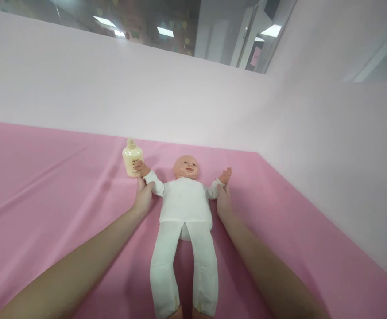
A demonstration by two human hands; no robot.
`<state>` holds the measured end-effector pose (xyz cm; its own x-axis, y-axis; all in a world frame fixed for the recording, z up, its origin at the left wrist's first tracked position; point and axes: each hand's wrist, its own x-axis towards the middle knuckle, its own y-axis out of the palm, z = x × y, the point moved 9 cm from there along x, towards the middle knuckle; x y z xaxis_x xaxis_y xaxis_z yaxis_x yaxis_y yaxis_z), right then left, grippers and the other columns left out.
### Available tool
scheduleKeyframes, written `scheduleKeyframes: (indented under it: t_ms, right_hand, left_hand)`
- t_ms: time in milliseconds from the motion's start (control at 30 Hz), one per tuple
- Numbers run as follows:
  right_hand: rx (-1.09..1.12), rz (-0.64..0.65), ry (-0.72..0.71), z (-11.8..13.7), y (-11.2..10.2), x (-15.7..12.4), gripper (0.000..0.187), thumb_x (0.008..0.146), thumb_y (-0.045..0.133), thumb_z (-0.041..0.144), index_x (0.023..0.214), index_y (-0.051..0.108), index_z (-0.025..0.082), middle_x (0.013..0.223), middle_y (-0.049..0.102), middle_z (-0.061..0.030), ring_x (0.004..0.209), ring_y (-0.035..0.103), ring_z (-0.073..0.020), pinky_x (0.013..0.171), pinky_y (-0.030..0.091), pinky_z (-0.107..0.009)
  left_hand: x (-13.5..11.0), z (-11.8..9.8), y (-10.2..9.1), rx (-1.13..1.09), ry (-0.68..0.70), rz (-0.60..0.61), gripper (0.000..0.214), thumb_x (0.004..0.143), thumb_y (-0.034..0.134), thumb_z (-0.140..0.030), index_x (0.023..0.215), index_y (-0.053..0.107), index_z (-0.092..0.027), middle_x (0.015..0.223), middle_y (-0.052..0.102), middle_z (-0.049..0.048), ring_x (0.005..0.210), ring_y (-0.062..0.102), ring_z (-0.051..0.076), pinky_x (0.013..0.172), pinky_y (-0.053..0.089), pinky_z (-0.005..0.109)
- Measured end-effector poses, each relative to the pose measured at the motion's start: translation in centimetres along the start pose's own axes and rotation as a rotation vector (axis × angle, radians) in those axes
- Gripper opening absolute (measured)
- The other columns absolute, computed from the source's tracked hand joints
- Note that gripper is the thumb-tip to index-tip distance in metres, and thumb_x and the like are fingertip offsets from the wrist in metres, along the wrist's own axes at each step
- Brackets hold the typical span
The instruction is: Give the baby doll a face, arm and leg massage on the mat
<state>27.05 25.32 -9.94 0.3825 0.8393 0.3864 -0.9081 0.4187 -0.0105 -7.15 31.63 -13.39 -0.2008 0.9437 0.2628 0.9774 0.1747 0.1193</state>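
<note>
While the doll [185, 201] lies face up on a pink covering [63, 177], its bald head points toward the white wall [147, 97] and its legs stretch apart toward the wearer, the feet cut off by the lower edge of the view. It is dressed in a white top and white trousers, and its arms reach out to both sides. The left hand [143, 195] pinches the doll's arm on that side near the wrist, its thumb over the sleeve; the right hand [224, 201] grips the other arm in the same place, with most of its fingers hidden from sight. Just beyond the left hand, a cream-coloured bottle [129, 159] with dark print stands on the covering, partly behind the doll's small hand; whether the two touch, I cannot tell. Shallow creases run through the covering on the left. Above the wall, a window [180, 35] shows bright lights [165, 32].
</note>
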Motion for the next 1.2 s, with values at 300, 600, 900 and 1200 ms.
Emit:
scheduleKeyframes:
  t_ms: [300, 600, 900, 1200]
  right_hand:
    - [-0.103, 0.319, -0.045, 1.6, 3.2, -1.5, 0.049, 0.077, 0.049, 0.020, 0.125, 0.056, 0.028, 0.125, 0.061, -0.0017, 0.116, 0.054, -0.0226, 0.105, 0.040, -0.043]
    - [-0.227, 0.385, -0.209, 2.5, 4.0, -1.6, 0.061, 0.067, 0.042, 0.009, 0.122, 0.059, 0.029, 0.124, 0.061, 0.0005, 0.118, 0.052, -0.0215, 0.108, 0.036, -0.042]
    - [-0.085, 0.300, -0.011, 1.4, 3.1, -1.3, 0.054, 0.071, 0.047, 0.016, 0.122, 0.058, 0.026, 0.124, 0.062, -0.0015, 0.117, 0.054, -0.0233, 0.104, 0.041, -0.044]
    - [0.191, 0.152, 0.145, -1.4, 1.6, -0.4, 0.038, 0.070, 0.051, 0.022, 0.107, 0.060, 0.023, 0.094, 0.066, -0.0015, 0.083, 0.060, -0.0184, 0.073, 0.049, -0.032]
  left_hand:
    - [-2.9, -4.6, 4.9, 0.379, 0.342, 0.391, 0.056, 0.082, 0.046, -0.017, 0.138, 0.045, -0.028, 0.135, 0.049, 0.0064, 0.128, 0.042, 0.024, 0.113, 0.029, 0.048]
    - [-3.6, -4.6, 6.3, 0.500, 0.423, 0.527, 0.065, 0.078, 0.040, -0.007, 0.137, 0.048, -0.032, 0.134, 0.049, 0.0054, 0.126, 0.043, 0.024, 0.112, 0.031, 0.048]
    - [-3.3, -5.2, 5.3, 0.391, 0.370, 0.427, 0.054, 0.080, 0.045, -0.011, 0.132, 0.052, -0.027, 0.131, 0.053, 0.0058, 0.125, 0.046, 0.023, 0.112, 0.031, 0.044]
    - [-1.8, -1.8, 3.4, 0.050, -0.014, 0.255, 0.048, 0.080, 0.054, -0.024, 0.128, 0.047, -0.024, 0.122, 0.058, 0.0054, 0.110, 0.055, 0.023, 0.095, 0.044, 0.040]
